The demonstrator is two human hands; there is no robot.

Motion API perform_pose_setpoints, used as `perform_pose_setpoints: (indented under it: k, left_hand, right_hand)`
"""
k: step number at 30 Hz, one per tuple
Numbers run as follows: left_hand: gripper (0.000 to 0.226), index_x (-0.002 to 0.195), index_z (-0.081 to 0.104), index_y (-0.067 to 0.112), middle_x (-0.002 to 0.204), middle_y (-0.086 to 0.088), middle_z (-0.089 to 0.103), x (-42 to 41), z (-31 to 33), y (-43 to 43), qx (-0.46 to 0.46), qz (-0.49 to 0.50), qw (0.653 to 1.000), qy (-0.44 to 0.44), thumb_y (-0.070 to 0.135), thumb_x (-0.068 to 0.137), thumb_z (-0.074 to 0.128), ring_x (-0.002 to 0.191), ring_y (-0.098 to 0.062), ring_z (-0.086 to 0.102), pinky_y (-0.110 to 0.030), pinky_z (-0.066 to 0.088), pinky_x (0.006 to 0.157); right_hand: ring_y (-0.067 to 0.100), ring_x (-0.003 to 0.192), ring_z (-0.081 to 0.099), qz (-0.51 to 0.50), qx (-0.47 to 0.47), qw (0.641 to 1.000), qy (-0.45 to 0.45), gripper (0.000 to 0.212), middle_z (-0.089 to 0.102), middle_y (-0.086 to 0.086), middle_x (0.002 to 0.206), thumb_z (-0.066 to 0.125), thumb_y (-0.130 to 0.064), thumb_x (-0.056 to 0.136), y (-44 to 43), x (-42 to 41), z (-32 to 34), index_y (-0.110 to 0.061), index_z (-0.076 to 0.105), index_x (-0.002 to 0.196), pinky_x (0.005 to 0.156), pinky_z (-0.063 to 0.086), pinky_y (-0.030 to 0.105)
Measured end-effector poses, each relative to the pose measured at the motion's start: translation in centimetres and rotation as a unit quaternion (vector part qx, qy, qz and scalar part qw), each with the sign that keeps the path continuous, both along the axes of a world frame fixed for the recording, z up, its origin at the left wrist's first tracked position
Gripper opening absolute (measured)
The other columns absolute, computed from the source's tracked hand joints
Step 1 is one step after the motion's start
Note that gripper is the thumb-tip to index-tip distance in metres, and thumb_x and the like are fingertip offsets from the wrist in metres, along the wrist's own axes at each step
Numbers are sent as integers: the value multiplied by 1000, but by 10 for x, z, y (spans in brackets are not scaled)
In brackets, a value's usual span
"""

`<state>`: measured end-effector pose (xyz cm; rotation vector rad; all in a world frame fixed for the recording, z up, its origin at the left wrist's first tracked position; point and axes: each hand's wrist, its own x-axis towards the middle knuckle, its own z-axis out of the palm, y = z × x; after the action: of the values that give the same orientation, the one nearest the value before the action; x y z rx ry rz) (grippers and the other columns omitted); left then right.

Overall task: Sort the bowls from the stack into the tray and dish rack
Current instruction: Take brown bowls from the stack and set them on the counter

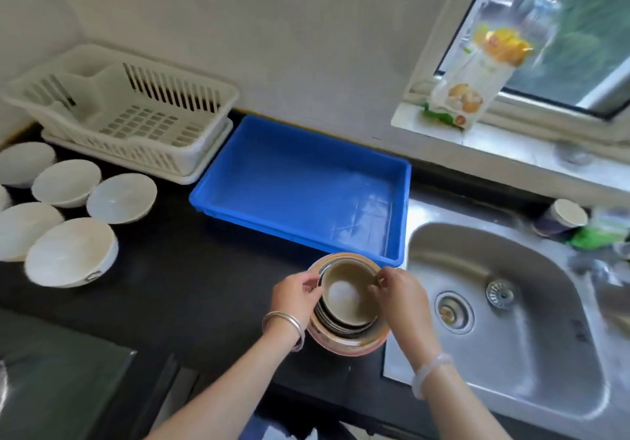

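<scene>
A stack of nested bowls (347, 332) stands on the black counter just left of the sink. Its top bowl (344, 298) is brownish with a pale centre. My left hand (296, 298) pinches that bowl's left rim and my right hand (400, 298) pinches its right rim. Behind the stack lies an empty blue tray (238, 183). A white dish rack (136, 112), also empty, stands at the back left against the wall.
Several white bowls (71, 252) sit upside down on the counter (191, 269) at the left. A steel sink (511, 320) fills the right side. A cup (562, 218) and green item stand behind it. A carton (477, 74) leans on the window sill.
</scene>
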<state>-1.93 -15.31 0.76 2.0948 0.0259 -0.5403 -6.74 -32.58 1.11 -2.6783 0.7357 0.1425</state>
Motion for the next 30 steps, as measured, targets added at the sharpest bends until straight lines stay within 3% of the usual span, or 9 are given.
perform_pose_setpoints:
  k: [3, 8, 10, 14, 17, 20, 24, 27, 30]
  left_hand:
    - [27, 111, 66, 22, 109, 0, 66, -3, -2, -3, 41, -15, 999, -9, 20, 84, 60, 98, -16, 63, -26, 49, 88]
    - [25, 109, 66, 19, 107, -4, 64, -5, -4, -5, 28, -2, 1000, 5, 14, 85, 59, 91, -23, 66, -39, 54, 87]
    - [22, 107, 65, 17, 107, -4, 64, -6, -7, -5, 17, 11, 1000, 15, 14, 86, 57, 84, -20, 68, -36, 56, 83]
    - [20, 106, 64, 14, 109, -9, 63, -7, -10, -6, -28, 37, 998, 42, 16, 90, 54, 72, -11, 67, -17, 53, 65]
    - [18, 105, 64, 13, 109, -10, 63, -7, -10, -6, -38, 36, 998, 45, 16, 89, 55, 75, -12, 67, -18, 54, 68]
    - [10, 95, 65, 14, 106, -6, 61, -5, -6, -9, -15, 30, 999, 33, 15, 85, 61, 78, -16, 67, -30, 57, 77]
    - [3, 83, 62, 19, 98, -3, 62, -3, 0, -14, 48, 24, 999, -5, 16, 84, 62, 81, -15, 62, -28, 54, 73]
    - [3, 83, 62, 16, 88, -3, 65, -2, 3, -15, 35, 44, 998, 3, 15, 85, 60, 82, -20, 65, -38, 58, 75]
    - [5, 80, 63, 13, 79, -1, 64, 2, 5, -13, 11, 61, 998, 18, 12, 85, 61, 76, -19, 66, -39, 59, 72]
  right_hand:
    - [27, 86, 60, 6, -18, 1000, -9, 10, 65, 6, 96, 60, -20, 85, 4, -1, -3, -13, 63, 92, 62, 33, 27]
    - [27, 88, 59, -27, 8, 1000, -13, 11, 66, 8, 94, 64, -20, 84, 3, 0, 0, -12, 61, 89, 65, 35, 29]
    - [28, 88, 59, -45, 31, 998, -8, 10, 67, 8, 92, 63, -21, 85, 1, 0, 2, -12, 61, 87, 65, 35, 29]
    - [26, 76, 55, -64, 61, 996, 8, 13, 67, 8, 86, 60, -20, 86, -6, -1, 5, -16, 54, 76, 62, 32, 27]
    - [31, 81, 61, -62, 120, 991, 3, 16, 63, 9, 81, 57, -18, 89, -14, -4, 6, -15, 47, 76, 66, 44, 30]
    - [38, 79, 65, -90, 214, 972, -22, 18, 64, 20, 86, 53, -13, 91, -22, -8, 13, -14, 43, 76, 67, 58, 46]
    - [29, 71, 69, -137, 279, 949, -46, 9, 66, 16, 87, 55, -11, 91, -28, -12, 22, -13, 50, 84, 58, 61, 38]
    - [20, 65, 69, -142, 277, 949, -57, 5, 68, 8, 80, 56, -12, 92, -33, -12, 28, -17, 56, 89, 53, 59, 28]
    - [17, 62, 69, -128, 281, 949, -60, 6, 68, 1, 77, 58, -13, 91, -32, -9, 37, -19, 59, 90, 56, 60, 28]
